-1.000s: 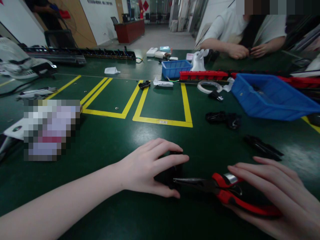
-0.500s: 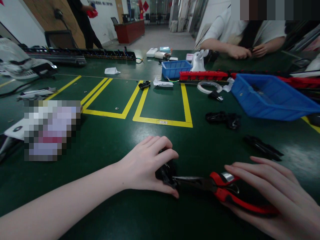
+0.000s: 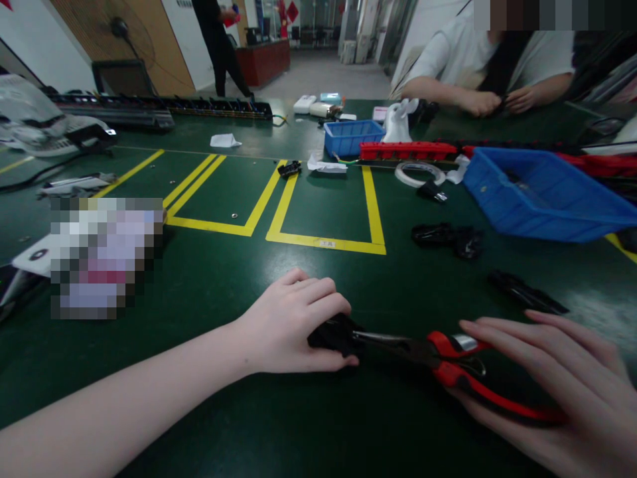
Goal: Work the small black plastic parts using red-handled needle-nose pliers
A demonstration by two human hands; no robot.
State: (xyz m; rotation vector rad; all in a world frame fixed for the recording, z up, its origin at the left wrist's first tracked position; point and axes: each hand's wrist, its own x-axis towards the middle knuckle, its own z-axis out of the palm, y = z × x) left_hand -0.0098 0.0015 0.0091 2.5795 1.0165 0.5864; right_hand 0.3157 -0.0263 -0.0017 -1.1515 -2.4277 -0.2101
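Observation:
My left hand (image 3: 298, 325) is closed around a small black plastic part (image 3: 334, 335), gripping it between thumb and fingers just above the green tabletop. Long-nose pliers (image 3: 455, 368) with red and black handles lie across my right hand (image 3: 552, 392), whose fingers are wrapped about the grips. The tips of the pliers meet the right end of the black part; whether they pinch it I cannot tell. Further right on the table rest another black part (image 3: 526, 292) and a pair of black pieces (image 3: 448, 239) lying together.
A large blue bin (image 3: 547, 199) stands at the right, a smaller blue bin (image 3: 353, 137) further back. A roll of white tape (image 3: 419, 174) lies between them. Yellow tape (image 3: 326, 244) marks the tabletop. A co-worker's hands (image 3: 497, 101) are across the table.
The black part has turned slightly in my left hand, and my right hand with the pliers has shifted a little to the right. A person in the background has moved right.

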